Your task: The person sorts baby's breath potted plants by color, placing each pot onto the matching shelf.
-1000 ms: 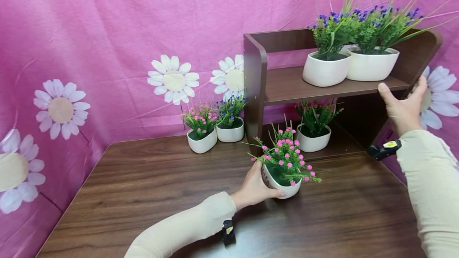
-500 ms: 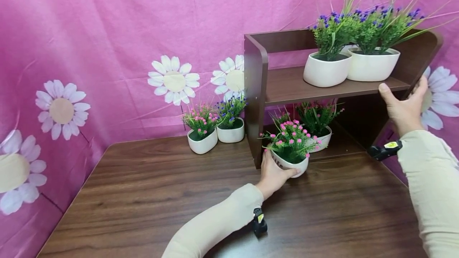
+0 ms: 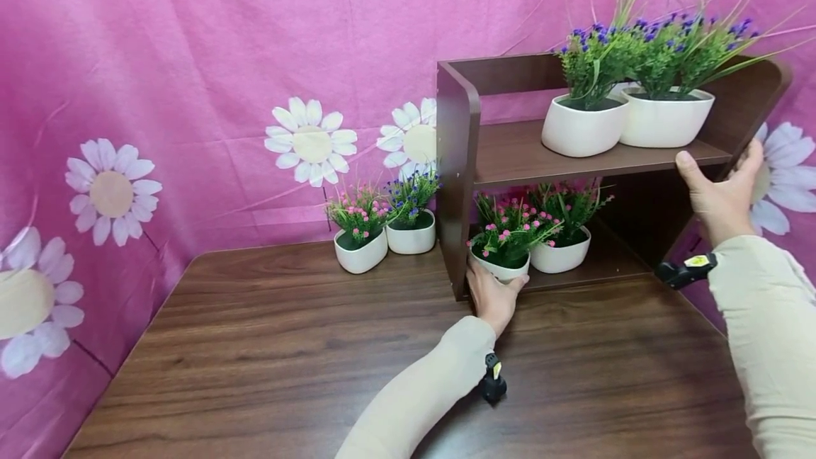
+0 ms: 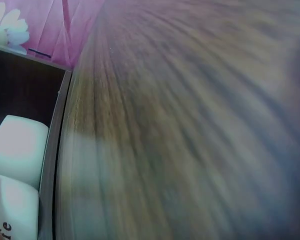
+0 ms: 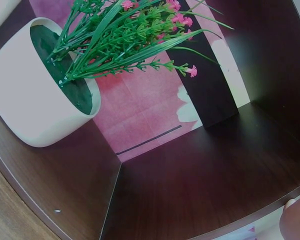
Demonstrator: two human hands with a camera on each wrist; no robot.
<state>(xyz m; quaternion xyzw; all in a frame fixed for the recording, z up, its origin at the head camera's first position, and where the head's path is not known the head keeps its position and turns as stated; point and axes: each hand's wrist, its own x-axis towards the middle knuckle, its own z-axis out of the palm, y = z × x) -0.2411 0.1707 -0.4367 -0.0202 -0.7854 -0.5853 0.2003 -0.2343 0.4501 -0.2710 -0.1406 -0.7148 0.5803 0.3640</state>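
Note:
My left hand (image 3: 494, 297) grips a white potted plant with pink flowers (image 3: 503, 272) by its front, thumb on the right side of the pot, fingers at the left. That pot is at the left end of the lower level of a dark brown shelf (image 3: 457, 183). Beside it on the right stands another white potted plant (image 3: 561, 256), also seen large in the right wrist view. My right hand (image 3: 727, 193) holds the shelf's right side panel, thumb on the front and fingers behind. In the left wrist view, lettering shows on the held pot (image 4: 15, 210).
On the shelf's upper level stand white pots with purple flowers (image 3: 583, 129). Left of the shelf, a pink-flowered pot (image 3: 360, 255) and a blue-flowered pot (image 3: 411, 238) stand on the wooden table (image 3: 287, 346). A pink daisy-print cloth (image 3: 223, 55) hangs behind.
My left hand has carried the pink-flowered pot from over the table, back into the shelf's lower level beside the other pot. My right hand stays on the shelf's side.

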